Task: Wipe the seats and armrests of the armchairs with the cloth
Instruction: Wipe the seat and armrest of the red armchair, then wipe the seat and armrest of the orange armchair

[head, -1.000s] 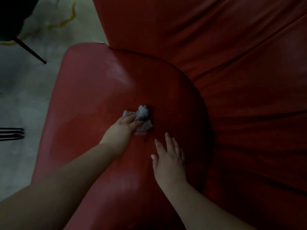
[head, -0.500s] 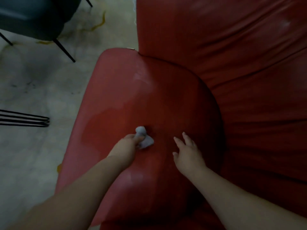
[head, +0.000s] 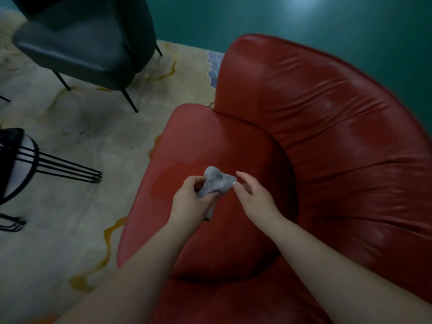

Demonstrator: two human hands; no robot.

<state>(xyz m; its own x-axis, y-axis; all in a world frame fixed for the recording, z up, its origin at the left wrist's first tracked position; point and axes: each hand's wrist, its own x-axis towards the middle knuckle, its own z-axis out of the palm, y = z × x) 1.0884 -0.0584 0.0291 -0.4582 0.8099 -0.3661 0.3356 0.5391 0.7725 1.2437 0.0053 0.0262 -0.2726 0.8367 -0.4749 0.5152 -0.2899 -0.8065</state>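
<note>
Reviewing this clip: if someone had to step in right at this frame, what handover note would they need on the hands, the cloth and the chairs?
Left hand grips the grey cloth, lifted off the red armchair. Right hand pinches the cloth's edge, apparently refolding it.
Done: the armrest below the hands shows a damp sheen, so it seems wiped.
Left: the red chair's seat and far armrest are barely in view, so check them; the dark armchair shows no sign of wiping.
</note>
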